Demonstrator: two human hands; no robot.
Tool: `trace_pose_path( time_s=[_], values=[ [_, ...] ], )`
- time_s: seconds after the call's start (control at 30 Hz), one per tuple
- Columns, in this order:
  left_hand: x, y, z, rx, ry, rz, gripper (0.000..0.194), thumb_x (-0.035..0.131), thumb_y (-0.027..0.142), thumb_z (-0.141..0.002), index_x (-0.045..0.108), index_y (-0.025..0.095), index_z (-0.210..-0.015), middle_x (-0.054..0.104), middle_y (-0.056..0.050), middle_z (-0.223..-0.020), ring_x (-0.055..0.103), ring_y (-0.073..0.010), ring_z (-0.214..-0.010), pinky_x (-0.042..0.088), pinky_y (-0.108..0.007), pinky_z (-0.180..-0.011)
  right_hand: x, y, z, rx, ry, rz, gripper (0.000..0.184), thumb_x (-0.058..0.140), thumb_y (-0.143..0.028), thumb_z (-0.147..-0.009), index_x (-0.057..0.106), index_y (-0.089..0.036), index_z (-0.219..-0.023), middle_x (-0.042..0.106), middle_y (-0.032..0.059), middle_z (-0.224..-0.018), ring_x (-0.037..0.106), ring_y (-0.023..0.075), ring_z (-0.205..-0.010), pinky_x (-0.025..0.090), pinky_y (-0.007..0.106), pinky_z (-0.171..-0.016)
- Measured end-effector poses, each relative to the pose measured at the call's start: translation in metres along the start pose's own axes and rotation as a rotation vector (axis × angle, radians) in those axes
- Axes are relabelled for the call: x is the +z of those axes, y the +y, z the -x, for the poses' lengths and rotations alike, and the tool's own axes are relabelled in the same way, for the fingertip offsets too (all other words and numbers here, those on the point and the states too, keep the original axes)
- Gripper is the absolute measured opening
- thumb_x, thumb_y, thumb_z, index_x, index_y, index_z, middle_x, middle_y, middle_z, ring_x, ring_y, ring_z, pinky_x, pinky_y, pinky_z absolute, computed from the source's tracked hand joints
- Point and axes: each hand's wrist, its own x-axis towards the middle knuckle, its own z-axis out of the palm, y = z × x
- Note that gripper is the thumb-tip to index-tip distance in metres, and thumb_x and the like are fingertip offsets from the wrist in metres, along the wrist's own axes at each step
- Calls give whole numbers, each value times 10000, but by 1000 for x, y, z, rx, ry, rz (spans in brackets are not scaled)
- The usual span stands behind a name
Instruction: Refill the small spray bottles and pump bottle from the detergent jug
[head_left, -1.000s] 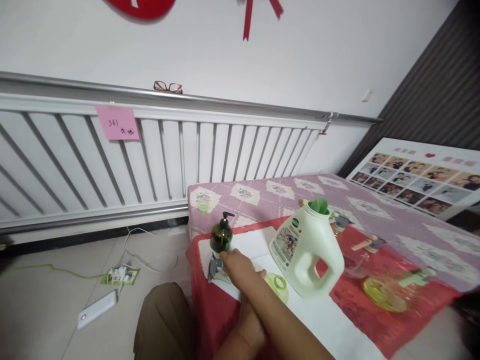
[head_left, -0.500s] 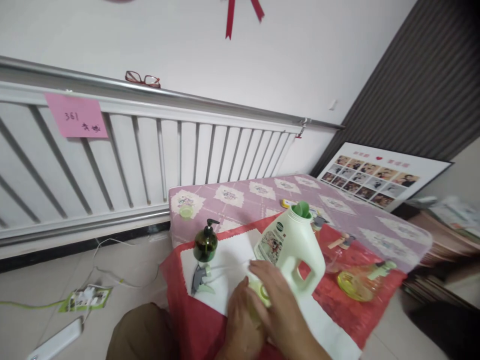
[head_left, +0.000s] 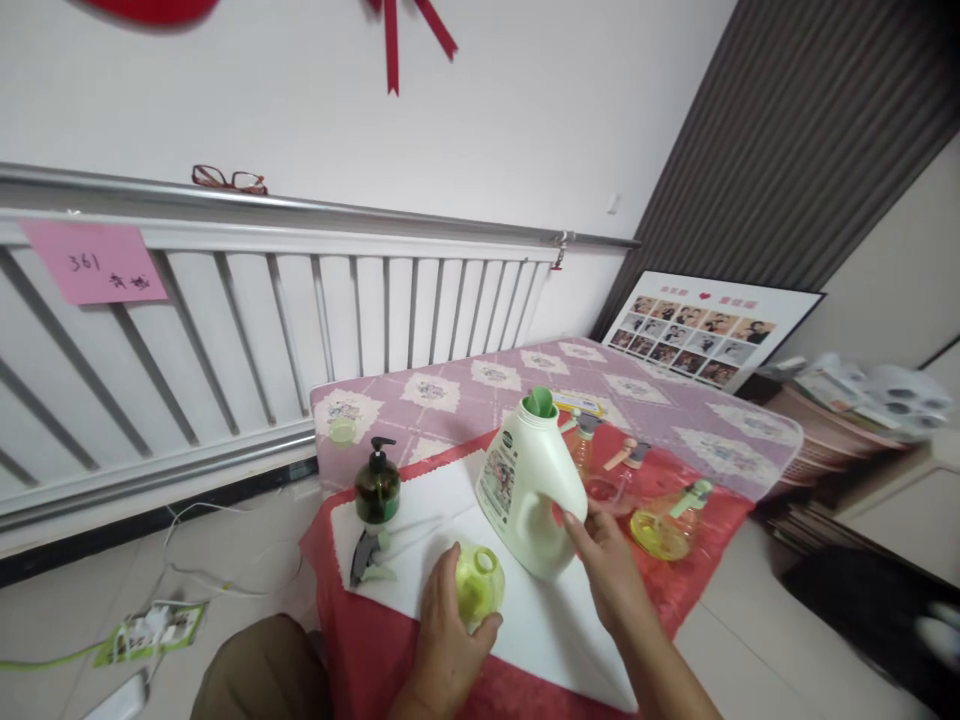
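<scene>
My left hand (head_left: 450,630) is wrapped round a small translucent yellow-green bottle (head_left: 480,590), tilted, with its mouth uncovered. At the handle of a large pale green detergent jug (head_left: 517,480), my right hand (head_left: 604,555) has its fingers curled through the grip. The jug stands on a white cloth (head_left: 559,625), its green spout showing at the top. A grey trigger spray head (head_left: 365,557) lies on the cloth left of the small bottle. Behind it stands a dark green pump bottle (head_left: 377,487) with a black pump.
Several spray bottles stand on the red cloth at the right, one with yellow liquid (head_left: 664,530). A pale green cap (head_left: 343,431) lies on the patterned tablecloth (head_left: 435,390). Behind is a white radiator (head_left: 375,310); a power strip (head_left: 150,632) lies on the floor.
My right hand has left the small bottle and moved right to the jug's handle. My left hand keeps the bottle, now more visible. The view has shifted to the right.
</scene>
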Motion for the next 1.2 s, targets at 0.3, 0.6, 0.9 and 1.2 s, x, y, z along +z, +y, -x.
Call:
trace_pose_path(
  time_s=[0.3, 0.6, 0.9, 1.2],
  values=[
    [2, 0, -1, 10, 11, -31, 808, 642, 204, -627, 318, 131, -1365, 398, -141, -1433, 329, -278, -1348, 242, -392, -1140, 4, 5, -10, 54, -33, 21, 435, 643, -503, -704, 628, -161, -973, 719, 66, -888, 645, 234, -757, 500, 319, -649],
    [0, 8, 2, 25, 24, -35, 819, 640, 211, -639, 291, 142, -1376, 401, -125, -1424, 340, -258, -1338, 244, -380, -1135, -56, -65, -16, -13, -173, 209, 266, 634, -472, -694, 593, -209, -691, 581, -33, -572, 518, 156, -539, 382, 253, -508],
    [1, 4, -1, 49, 14, -127, 851, 654, 255, -639, 276, 113, -1388, 385, -148, -1435, 333, -276, -1344, 264, -415, -1133, -116, -114, -19, -73, -615, 559, 313, 535, -521, -802, 558, -214, -745, 497, -30, -621, 472, 153, -594, 379, 254, -536],
    [1, 1, 0, 76, 137, -60, 828, 661, 223, -637, 272, 128, -1363, 435, -157, -1376, 402, -281, -1294, 337, -439, -1095, -139, -126, -17, 177, -916, 487, 396, 567, -492, -814, 585, -238, -1117, 674, 34, -908, 628, 233, -795, 502, 273, -631]
  ],
)
